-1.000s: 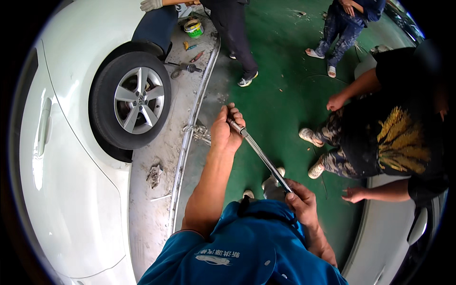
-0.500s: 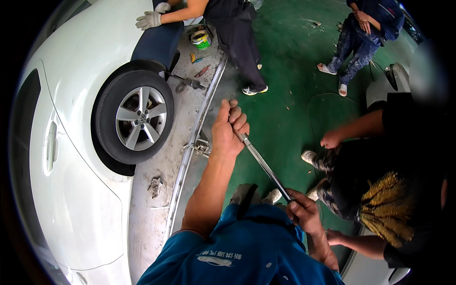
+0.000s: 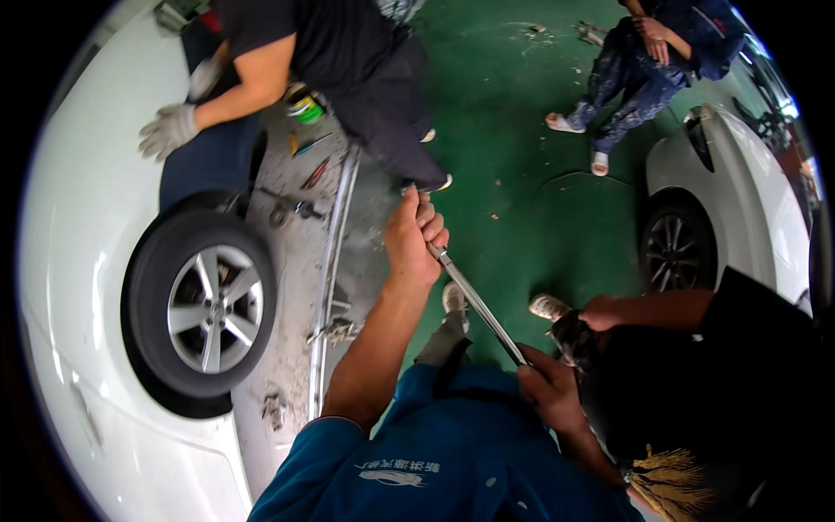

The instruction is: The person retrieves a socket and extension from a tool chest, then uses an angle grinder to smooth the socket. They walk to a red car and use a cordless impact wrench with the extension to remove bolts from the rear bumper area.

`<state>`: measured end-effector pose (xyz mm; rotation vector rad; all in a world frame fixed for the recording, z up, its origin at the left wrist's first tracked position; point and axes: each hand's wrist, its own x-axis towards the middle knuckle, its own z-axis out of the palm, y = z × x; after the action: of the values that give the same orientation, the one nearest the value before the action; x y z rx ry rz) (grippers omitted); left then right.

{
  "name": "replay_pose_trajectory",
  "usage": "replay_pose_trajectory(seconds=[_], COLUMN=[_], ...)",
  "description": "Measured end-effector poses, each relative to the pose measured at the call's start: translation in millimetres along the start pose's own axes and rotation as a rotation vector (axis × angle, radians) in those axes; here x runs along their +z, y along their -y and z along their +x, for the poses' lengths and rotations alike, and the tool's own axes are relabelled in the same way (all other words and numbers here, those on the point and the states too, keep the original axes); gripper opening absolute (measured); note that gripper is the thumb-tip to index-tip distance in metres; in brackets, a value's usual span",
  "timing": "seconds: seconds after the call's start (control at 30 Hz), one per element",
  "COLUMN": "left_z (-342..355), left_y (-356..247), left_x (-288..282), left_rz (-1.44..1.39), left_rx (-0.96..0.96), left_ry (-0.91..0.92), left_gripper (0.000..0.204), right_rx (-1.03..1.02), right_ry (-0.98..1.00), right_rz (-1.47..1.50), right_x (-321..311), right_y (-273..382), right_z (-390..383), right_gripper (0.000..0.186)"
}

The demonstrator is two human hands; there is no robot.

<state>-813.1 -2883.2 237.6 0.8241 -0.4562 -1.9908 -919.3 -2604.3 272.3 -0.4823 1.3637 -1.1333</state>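
Observation:
A long chrome wrench [image 3: 478, 302] runs slantwise in front of my body. Around its upper end is my left hand [image 3: 416, 239], fingers closed; the wrench's head is mostly hidden there. My right hand [image 3: 554, 396] wraps the lower end, close to my waist. To the left, a wheel [image 3: 216, 309] with a silver five-spoke rim sits in the arch of a white car [image 3: 83, 261]. The wrench is apart from the wheel.
A gloved co-worker [image 3: 322, 52] leans over the dark cover on the car. A green tub [image 3: 306, 108], small tools [image 3: 315, 172] and a metal rod part [image 3: 300, 207] lie on the pale platform [image 3: 291, 287]. A person in black [image 3: 696, 374] stands close right; another white car [image 3: 752, 183] is behind.
My view has shifted, so the wheel sits lower and further left and the right-hand car shows more. The gloved co-worker has leaned further in. Both my hands keep hold of the wrench.

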Motion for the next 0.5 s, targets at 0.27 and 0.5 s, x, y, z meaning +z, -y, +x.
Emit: replay_pose_trajectory(seconds=[0.27, 0.5], left_z=[147.5, 265.9], left_y=[-1.1, 25.9], left_x=[96.3, 165.4], left_rz=[-0.209, -0.015], left_rx=[-0.445, -0.317], left_ry=[0.143, 0.185], left_gripper=[0.026, 0.026], right_rx=[-0.033, -0.119], right_ry=[-0.046, -0.139], right_rz=[0.294, 0.089], right_x=[-50.2, -82.2], right_y=[110.8, 177.5], right_z=[85.2, 159.3], right_gripper=[0.051, 0.051])
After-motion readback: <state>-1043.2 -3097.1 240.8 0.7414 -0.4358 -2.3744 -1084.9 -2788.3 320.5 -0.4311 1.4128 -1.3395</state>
